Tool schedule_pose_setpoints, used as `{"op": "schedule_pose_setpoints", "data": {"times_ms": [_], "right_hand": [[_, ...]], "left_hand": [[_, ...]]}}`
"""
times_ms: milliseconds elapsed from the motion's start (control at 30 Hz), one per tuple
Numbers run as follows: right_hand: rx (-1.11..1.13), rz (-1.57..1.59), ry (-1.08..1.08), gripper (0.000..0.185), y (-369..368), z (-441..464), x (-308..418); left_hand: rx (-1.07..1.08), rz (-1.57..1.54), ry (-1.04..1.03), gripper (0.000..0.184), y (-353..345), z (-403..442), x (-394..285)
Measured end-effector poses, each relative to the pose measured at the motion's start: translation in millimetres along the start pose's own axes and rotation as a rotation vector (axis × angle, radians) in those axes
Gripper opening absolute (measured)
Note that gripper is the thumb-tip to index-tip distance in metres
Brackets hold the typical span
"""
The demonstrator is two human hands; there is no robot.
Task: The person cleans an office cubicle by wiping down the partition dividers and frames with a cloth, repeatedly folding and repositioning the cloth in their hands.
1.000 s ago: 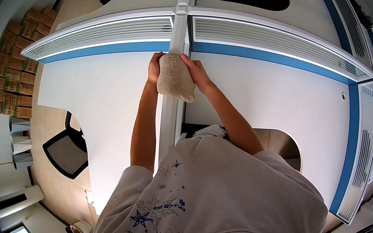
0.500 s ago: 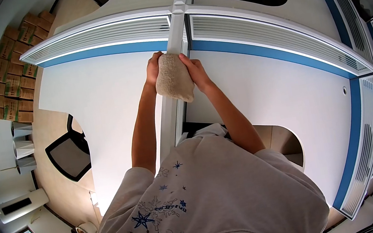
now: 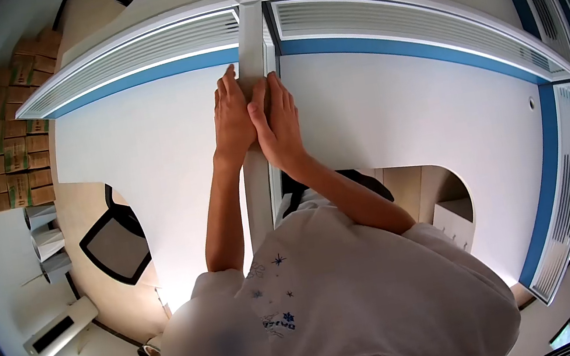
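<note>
My left hand [image 3: 231, 117] lies along the left side of the white partition's top rail [image 3: 257, 190], its fingers pointing away from me. My right hand [image 3: 278, 123] is pressed against the right side of the same rail, thumb towards the left hand. Between the hands shows a small brownish patch of cloth [image 3: 254, 87], mostly covered by them and in shadow. Both hands close around it over the rail, close together at the wrist ends of the palms.
White desktops lie left [image 3: 145, 140] and right [image 3: 393, 108] of the rail. Slatted screens with blue bands [image 3: 411, 31] cross ahead. A mesh chair [image 3: 117, 245] stands at left, with stacked cardboard boxes [image 3: 17, 157] by the wall.
The beige cloth was held up between both hands and plainly visible. Now the hands are lower, nearer together on the rail, and cover most of it. The view has shifted slightly.
</note>
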State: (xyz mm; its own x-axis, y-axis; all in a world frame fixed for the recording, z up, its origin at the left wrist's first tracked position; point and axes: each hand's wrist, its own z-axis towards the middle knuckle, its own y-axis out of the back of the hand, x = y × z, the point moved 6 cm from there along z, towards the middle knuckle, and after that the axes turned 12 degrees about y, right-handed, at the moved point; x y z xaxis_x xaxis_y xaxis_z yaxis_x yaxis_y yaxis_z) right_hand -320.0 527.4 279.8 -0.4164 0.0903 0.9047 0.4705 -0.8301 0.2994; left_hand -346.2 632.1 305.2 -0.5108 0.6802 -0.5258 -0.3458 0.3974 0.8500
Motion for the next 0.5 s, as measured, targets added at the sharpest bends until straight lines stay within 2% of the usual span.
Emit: {"op": "schedule_pose_setpoints", "data": {"times_ms": [33, 100, 200, 300, 333, 433, 500], "right_hand": [[-0.024, 0.053, -0.001, 0.08, -2, -2, -2], [-0.077, 0.152, 0.02, 0.079, -3, 2, -6], [-0.139, 0.188, 0.176, 0.078, -5, 9, -11], [-0.137, 0.186, 0.226, 0.079, -5, 18, -16], [-0.144, 0.185, 0.282, 0.081, -7, 23, -22], [-0.143, 0.117, 0.194, 0.083, -10, 58, -37], [-0.174, 0.118, 0.227, 0.083, -4, 72, -33]], "left_hand": [[0.016, -0.018, 0.025, 0.074, -2, 0, 4], [0.064, -0.191, 0.238, 0.083, 14, 2, -13], [0.218, -0.336, 0.335, 0.092, 8, 14, -6], [0.185, -0.308, 0.214, 0.086, 1, 18, -2], [0.138, -0.246, 0.097, 0.078, 0, 30, -5], [0.097, -0.082, -0.061, 0.057, -20, 60, 13], [0.107, -0.058, -0.066, 0.07, -28, 79, 20]]}}
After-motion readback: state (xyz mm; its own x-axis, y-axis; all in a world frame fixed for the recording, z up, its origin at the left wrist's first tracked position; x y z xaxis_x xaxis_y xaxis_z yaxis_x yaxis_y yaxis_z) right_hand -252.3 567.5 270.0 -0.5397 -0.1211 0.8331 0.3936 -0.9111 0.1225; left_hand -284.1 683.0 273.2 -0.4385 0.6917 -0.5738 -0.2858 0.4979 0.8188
